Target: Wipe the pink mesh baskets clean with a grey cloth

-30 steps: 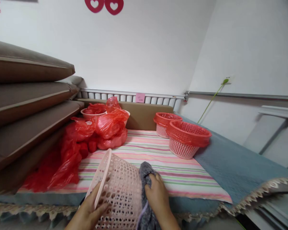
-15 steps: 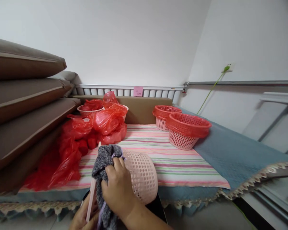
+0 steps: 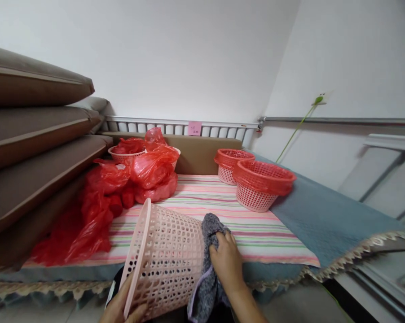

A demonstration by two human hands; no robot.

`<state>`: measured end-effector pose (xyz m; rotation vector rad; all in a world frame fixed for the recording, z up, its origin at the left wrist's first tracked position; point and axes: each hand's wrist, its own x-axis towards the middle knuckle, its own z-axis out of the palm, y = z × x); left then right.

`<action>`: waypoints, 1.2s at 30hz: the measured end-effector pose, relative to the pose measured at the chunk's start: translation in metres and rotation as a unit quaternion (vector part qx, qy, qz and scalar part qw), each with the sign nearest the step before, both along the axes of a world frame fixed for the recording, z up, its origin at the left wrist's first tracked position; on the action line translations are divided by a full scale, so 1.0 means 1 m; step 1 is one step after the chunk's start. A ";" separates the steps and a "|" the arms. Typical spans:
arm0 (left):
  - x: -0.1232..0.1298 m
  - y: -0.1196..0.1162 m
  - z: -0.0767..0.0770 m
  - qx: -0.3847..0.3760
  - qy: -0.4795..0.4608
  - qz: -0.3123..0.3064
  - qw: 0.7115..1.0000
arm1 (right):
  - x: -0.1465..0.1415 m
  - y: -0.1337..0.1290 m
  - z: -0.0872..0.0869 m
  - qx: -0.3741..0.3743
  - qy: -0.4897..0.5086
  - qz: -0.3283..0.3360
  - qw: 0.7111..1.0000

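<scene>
A pale pink perforated plastic basket (image 3: pixel 172 255) lies tilted on its side in front of me, its rim facing left and its base facing right. My left hand (image 3: pixel 125 303) grips the rim at the lower left, fingers closed around it. In my right hand (image 3: pixel 226 260) is a grey cloth (image 3: pixel 209 269) with a lilac edge, pressed against the basket's base end. Part of the cloth hangs down below the hand.
Two pink baskets lined with red bags (image 3: pixel 266 179) stand at the right on a striped cloth (image 3: pixel 195 193). Red plastic bags (image 3: pixel 151 166) are heaped at the left, before more baskets. Grey-brown cushions (image 3: pixel 37 121) are stacked at far left. A radiator (image 3: pixel 131 123) runs along the back wall.
My right hand has moved right with the grey cloth, from the basket's rim end to its base end. More of the basket's side now shows. My left hand still holds the rim.
</scene>
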<state>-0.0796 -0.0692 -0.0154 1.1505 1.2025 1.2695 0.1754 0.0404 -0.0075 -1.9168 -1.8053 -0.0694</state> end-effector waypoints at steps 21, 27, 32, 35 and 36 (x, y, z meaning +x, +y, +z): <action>-0.002 0.008 0.000 -0.007 0.048 0.000 0.999 | -0.100 -0.018 0.036 0.114 0.100 0.211 0.966; 0.003 0.012 -0.019 0.034 0.060 -0.022 0.997 | -0.033 0.021 0.030 0.018 0.101 0.072 0.992; 0.016 0.011 0.006 0.081 0.093 -0.123 0.985 | -0.065 -0.022 0.049 0.229 0.088 0.234 0.941; 0.024 0.007 0.031 0.126 0.162 -0.119 0.971 | -0.089 -0.051 0.058 0.316 0.016 0.322 0.892; 0.026 0.007 0.036 0.127 0.184 -0.116 0.968 | -0.092 -0.056 0.061 0.317 0.001 0.323 0.892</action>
